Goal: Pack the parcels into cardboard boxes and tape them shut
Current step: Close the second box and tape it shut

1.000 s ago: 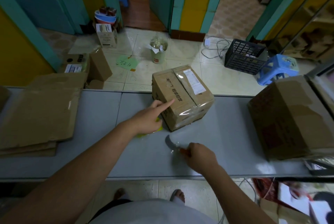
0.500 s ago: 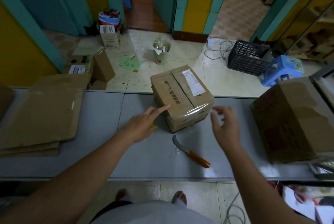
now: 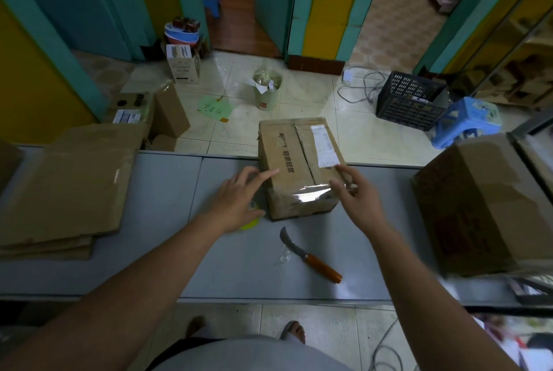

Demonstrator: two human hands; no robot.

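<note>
**At the taped box: two open hands, seams to check**

At the far edge of the grey tabletop (image 3: 155,221) sits the taped cardboard box (image 3: 294,167). Its flaps are closed, clear tape shines over the near face, and there is a white label on top.

- Left hand (image 3: 239,200), at the box's left side: grip wide, fingers straight, index tip on the top left edge.
- Right hand (image 3: 356,200), at the box's near right corner: grip wide, fingers loosely spread over the taped corner. Touching or just short of it, cannot tell.
- Neither hand holds anything.

Step in hand, as I read it: smooth the tape and square the box, or take it by both sides to shift it. To do it well:

- Put palms flat on opposite faces.
- Press the tape from the middle seam outward so no loose end stays at the near corners.
- Lift only once both sides are caught. The box sits at the far edge, and a one-sided push could send it off onto the floor.

Surface and room, placed from the box:

- Just beside its near left corner, under the left hand: a yellow-green roll (image 3: 250,223), mostly hidden, probably the tape.
- Nearer the person than the box: a curved knife (image 3: 308,257) with an orange handle, blade end toward the box. Keep wrists off it.
- Left of the box, well apart: a stack of flattened cardboard (image 3: 62,191).
- Right of the box: a larger cardboard box (image 3: 484,206).
- Beyond the box, on the tiled floor: a small bin (image 3: 266,92), a green paper sheet (image 3: 215,107), a black crate (image 3: 410,104) and a blue stool (image 3: 466,119). Teal and yellow walls stand behind them.
</note>
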